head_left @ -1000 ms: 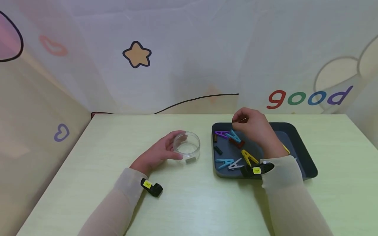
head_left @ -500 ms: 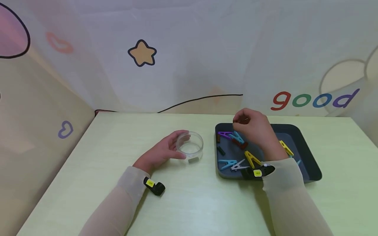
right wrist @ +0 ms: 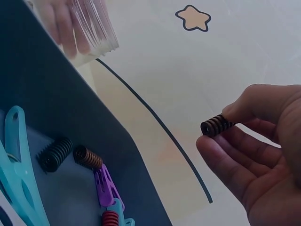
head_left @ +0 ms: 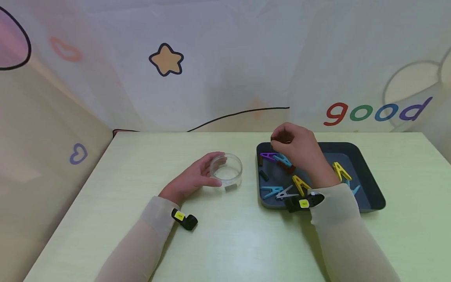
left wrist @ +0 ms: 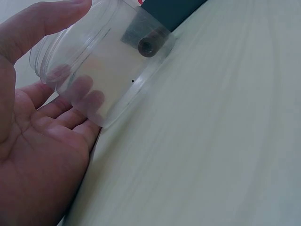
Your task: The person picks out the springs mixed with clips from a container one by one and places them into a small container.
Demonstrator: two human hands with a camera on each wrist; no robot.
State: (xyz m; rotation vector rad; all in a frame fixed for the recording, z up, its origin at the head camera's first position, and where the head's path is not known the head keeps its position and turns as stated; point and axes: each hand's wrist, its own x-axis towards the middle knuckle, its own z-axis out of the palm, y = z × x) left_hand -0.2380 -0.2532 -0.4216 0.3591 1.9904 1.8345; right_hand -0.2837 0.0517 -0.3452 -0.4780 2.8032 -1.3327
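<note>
**Right hand pinches a spring above the tray; left hand cups the clear jar**

The right hand [head_left: 296, 150] hangs over the far left corner of the dark tray [head_left: 370, 188], its fingers curled, with a small brown coil spring [right wrist: 217, 125] pinched between thumb and fingertips, clear of the tray floor. In the tray below lie a purple clothespin [head_left: 268, 156], a light blue clothespin [head_left: 271, 191], a grey clothespin [head_left: 286, 193] and two yellow clothespins [head_left: 300, 185], along with loose springs: a black spring [right wrist: 55, 154] and an orange spring [right wrist: 87, 157] close together near the tray's corner.

The left hand [head_left: 190, 181] rests on the pale green table [head_left: 225, 243], palm and fingers loosely wrapped round the side of a clear plastic jar [head_left: 226, 171], thumb on its near wall. The jar stands upright just left of the tray, apart from it.
</note>
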